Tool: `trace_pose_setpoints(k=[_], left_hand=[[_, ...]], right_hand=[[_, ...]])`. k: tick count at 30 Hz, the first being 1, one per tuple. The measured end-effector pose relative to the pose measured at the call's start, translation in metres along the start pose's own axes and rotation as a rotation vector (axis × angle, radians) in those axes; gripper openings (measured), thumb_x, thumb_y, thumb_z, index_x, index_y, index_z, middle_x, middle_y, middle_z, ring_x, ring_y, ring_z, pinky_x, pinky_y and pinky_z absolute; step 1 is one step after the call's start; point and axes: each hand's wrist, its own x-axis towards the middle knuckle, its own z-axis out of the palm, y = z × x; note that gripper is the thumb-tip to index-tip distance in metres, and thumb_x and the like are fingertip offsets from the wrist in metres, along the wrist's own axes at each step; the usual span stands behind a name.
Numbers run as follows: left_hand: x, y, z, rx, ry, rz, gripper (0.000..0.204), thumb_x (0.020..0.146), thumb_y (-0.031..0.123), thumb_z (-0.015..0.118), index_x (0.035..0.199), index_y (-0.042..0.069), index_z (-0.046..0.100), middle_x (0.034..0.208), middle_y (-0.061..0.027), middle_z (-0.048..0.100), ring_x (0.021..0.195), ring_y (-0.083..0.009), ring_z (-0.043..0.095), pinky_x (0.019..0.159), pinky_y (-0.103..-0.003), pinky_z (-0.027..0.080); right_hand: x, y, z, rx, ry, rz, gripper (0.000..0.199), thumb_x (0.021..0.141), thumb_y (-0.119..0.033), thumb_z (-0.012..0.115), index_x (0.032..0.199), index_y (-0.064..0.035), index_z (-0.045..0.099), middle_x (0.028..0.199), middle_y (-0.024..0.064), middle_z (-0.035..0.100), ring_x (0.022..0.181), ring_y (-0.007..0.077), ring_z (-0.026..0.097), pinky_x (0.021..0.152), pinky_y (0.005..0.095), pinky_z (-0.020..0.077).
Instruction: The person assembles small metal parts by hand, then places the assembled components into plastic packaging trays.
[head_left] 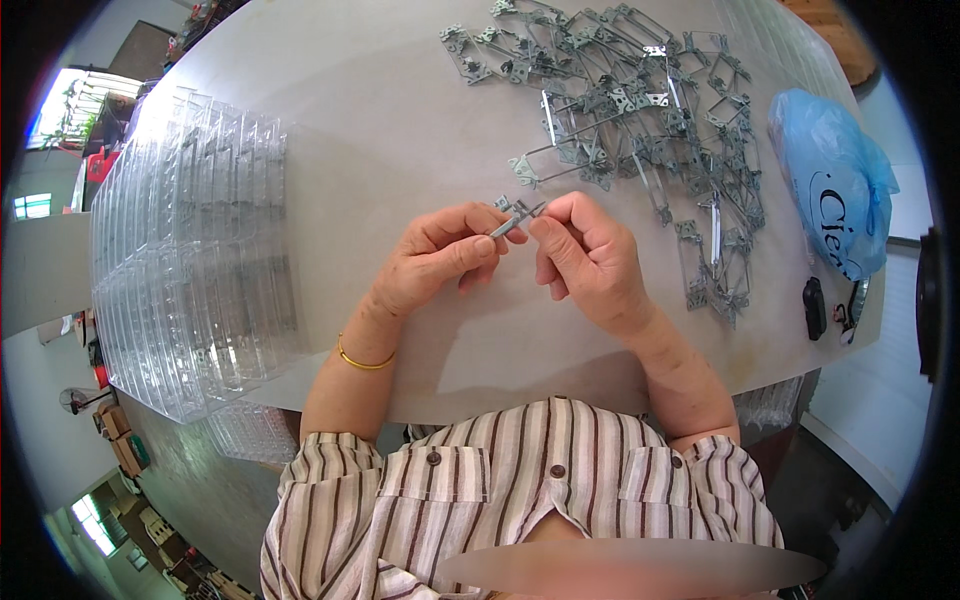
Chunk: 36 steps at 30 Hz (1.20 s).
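Over the middle of the table, my left hand [432, 258] pinches a small grey metal bracket [508, 222] between thumb and fingers. The thumb and forefinger of my right hand [592, 262] close on the pointed far end of the same piece. Part of the bracket is hidden by my fingers, and its exact kind is too small to make out. Just beyond my hands, to the right, lies a loose heap of similar metal brackets [625, 100] with flat arms and punched plates.
Stacked clear plastic trays [195, 260] stand along the left side of the pale table [350, 150]. A blue plastic bag [835, 185] sits at the right edge, with a small black object [814, 309] in front of it.
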Motion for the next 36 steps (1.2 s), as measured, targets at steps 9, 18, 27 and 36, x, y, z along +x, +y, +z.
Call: trace_pose_setpoints(k=[9, 18, 27, 36], left_hand=[[-0.002, 0.0, 0.0, 0.0, -0.004, 0.018, 0.016, 0.1, 0.017, 0.066, 0.102, 0.002, 0.065, 0.092, -0.0012, 0.062, 0.068, -0.0053, 0.05, 0.058, -0.021, 0.041], [-0.003, 0.0, -0.001, -0.052, 0.049, 0.046, 0.02, 0.098, 0.014, 0.068, 0.11, 0.004, 0.057, 0.11, -0.0063, 0.067, 0.074, -0.0061, 0.055, 0.06, -0.021, 0.045], [-0.005, 0.011, -0.008, 0.358, 0.081, 0.169, 0.031, 0.095, 0.005, 0.069, 0.122, 0.002, 0.056, 0.122, -0.0139, 0.067, 0.101, -0.0161, 0.061, 0.088, -0.032, 0.051], [-0.004, 0.03, 0.007, 0.882, 0.11, 0.176, 0.044, 0.084, -0.007, 0.07, 0.126, 0.003, 0.063, 0.121, -0.0048, 0.069, 0.112, -0.0191, 0.063, 0.099, -0.034, 0.05]], right_hand=[[0.0, -0.004, -0.005, 0.181, -0.113, 0.127, 0.015, 0.105, -0.019, 0.06, 0.101, -0.004, 0.062, 0.066, -0.0001, 0.06, 0.052, 0.0034, 0.052, 0.043, 0.0202, 0.0389], [0.002, -0.005, -0.01, 0.169, -0.174, 0.141, 0.017, 0.105, -0.021, 0.06, 0.1, -0.0051, 0.061, 0.064, -0.0014, 0.058, 0.052, 0.0033, 0.053, 0.044, 0.0196, 0.04], [0.012, -0.001, -0.032, -0.001, -0.208, 0.173, 0.017, 0.106, -0.021, 0.056, 0.098, -0.0066, 0.06, 0.071, -0.0011, 0.063, 0.059, 0.0057, 0.057, 0.052, 0.022, 0.0451], [0.014, 0.015, -0.021, 0.249, -0.194, 0.145, 0.017, 0.105, -0.021, 0.059, 0.101, -0.0045, 0.063, 0.085, 0.0005, 0.064, 0.071, 0.0091, 0.067, 0.06, 0.0235, 0.0537]])
